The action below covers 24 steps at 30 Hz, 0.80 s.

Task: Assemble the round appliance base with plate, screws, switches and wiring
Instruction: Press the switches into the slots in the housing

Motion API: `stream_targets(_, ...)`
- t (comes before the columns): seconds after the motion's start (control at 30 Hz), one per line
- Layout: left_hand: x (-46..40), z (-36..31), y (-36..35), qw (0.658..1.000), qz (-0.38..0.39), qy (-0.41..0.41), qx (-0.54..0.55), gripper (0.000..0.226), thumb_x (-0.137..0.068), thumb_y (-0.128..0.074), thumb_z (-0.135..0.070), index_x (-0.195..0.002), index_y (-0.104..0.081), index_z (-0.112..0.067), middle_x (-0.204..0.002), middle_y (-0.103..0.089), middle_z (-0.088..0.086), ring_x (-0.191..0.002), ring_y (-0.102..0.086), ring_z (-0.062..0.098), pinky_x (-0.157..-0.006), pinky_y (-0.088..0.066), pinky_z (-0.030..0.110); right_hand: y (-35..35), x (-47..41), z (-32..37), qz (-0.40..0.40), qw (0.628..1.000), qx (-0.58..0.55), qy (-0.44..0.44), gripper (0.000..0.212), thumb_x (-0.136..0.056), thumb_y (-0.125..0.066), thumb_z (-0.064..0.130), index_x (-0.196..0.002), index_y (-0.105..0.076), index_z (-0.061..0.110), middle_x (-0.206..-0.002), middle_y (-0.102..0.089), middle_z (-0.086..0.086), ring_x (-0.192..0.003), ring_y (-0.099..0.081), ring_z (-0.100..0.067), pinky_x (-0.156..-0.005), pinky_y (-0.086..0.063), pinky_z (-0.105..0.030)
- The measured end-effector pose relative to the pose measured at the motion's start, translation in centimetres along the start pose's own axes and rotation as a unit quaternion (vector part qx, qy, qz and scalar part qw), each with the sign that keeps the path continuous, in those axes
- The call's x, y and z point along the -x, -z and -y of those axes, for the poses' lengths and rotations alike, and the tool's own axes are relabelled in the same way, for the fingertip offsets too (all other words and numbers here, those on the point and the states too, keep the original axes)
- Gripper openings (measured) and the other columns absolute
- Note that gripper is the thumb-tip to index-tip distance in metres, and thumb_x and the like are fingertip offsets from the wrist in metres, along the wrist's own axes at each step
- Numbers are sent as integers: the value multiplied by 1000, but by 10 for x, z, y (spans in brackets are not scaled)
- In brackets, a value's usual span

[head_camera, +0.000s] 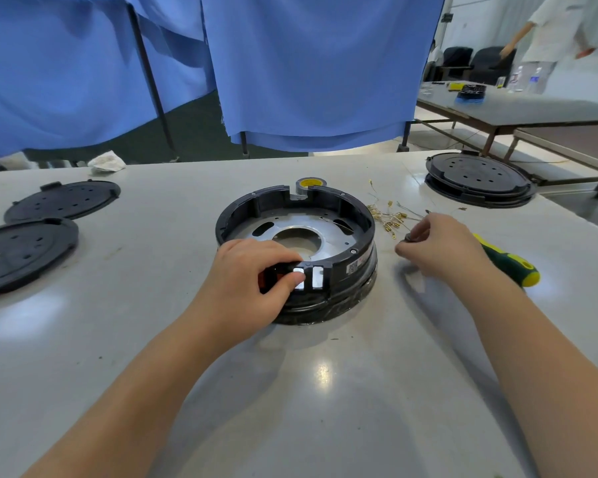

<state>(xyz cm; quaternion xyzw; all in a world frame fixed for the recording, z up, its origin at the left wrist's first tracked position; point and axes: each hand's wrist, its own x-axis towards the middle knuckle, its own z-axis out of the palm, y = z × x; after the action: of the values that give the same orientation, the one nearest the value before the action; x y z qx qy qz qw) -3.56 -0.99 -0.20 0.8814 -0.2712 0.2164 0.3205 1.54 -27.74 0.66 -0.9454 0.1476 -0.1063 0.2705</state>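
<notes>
Bare table [325, 391] before base [296, 250]; wires [390, 217], screwdriver [504, 262] crowd right side.

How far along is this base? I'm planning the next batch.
Done: the metal plate sits inside the round base, with screw heads visible on the rim. In hand: the left hand presses a switch into the front slot; the right hand pinches a small dark part. Left: the wires lie loose on the table, unconnected.
</notes>
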Motion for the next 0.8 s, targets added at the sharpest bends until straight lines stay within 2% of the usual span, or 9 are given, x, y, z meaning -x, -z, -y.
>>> stream_targets(0.07, 0, -1, 0, 1000, 1, 4, 2, 16, -84, -64, -28, -93, -75, -20, -84, -70, -15, -82, -62, 10, -87, -47, 47, 5, 2, 7, 18, 990, -141, 1, 25, -76, -71, 30, -96, -58, 21, -91, -64, 2, -83, -63, -18, -74, -53, -35)
stream_targets(0.17, 1, -3, 1, 1000, 3, 9, 3, 17, -83, -64, -27, -94, -74, -20, -84, -69, -15, -83, -61, 9, -87, -46, 46, 11, 8, 19, 55, 945, -323, 17, 15, -79, -72, 25, -93, -65, 23, -83, -67, 0, -66, -64, -11, -57, -50, -23)
stream_targets(0.23, 1, -4, 1, 1000, 3, 13, 2, 17, -83, -64, -27, -94, -74, -20, -85, -69, -15, -84, -62, 9, -87, -46, 46, 14, 14, 27, 124, 894, -428, 38, 8, -85, -67, 17, -92, -70, 19, -83, -70, -3, -65, -66, -12, -59, -53, -20)
stream_targets(0.3, 1, -5, 1, 1000, 4, 17, 3, 17, -82, -64, -26, -94, -74, -20, -84, -69, -14, -83, -62, 9, -87, -47, 46, 15, 19, 32, 202, 840, -500, 56, 14, -89, -60, 12, -88, -74, 15, -83, -70, -4, -68, -66, -15, -66, -55, -22)
stream_targets(0.37, 0, -6, 1, 1000, 5, 18, 0, 17, -80, -65, -27, -93, -74, -21, -83, -69, -14, -83, -61, 9, -86, -46, 45, 16, 23, 35, 247, 808, -531, 61, 19, -90, -58, 13, -83, -75, 12, -82, -68, -5, -70, -66, -17, -69, -56, -23)
stream_targets(0.5, 1, -7, 3, 1000, 6, 23, -10, 20, -79, -66, -28, -96, -74, -21, -87, -68, -15, -86, -62, 11, -88, -46, 46, 24, 27, 38, 282, 743, -604, 59, 17, -75, -64, 21, -80, -76, 11, -85, -67, -8, -74, -67, -20, -70, -56, -23)
stream_targets(0.57, 1, -8, 3, 1000, 4, 26, -8, 22, -78, -67, -28, -97, -74, -20, -90, -69, -13, -90, -63, 12, -90, -46, 47, 26, 29, 39, 300, 721, -621, 68, 19, -75, -62, 20, -83, -76, 11, -92, -70, -10, -81, -69, -22, -73, -56, -25)
stream_targets(0.63, 1, -9, 2, 1000, 0, 29, 1, 24, -78, -67, -28, -99, -75, -19, -94, -70, -11, -94, -64, 12, -91, -47, 47, 25, 32, 39, 311, 718, -617, 80, 19, -77, -60, 18, -87, -75, 11, -100, -71, -14, -87, -69, -24, -77, -57, -27)
stream_targets(0.8, 1, -16, 4, 999, -40, 24, 4, 33, -74, -73, -38, -102, -74, -19, -104, -69, -10, -102, -62, 11, -96, -44, 45, 18, 42, 45, 339, 726, -587, 120, 18, -76, -67, 15, -91, -76, 16, -95, -72, -10, -91, -70, -25, -75, -56, -25)
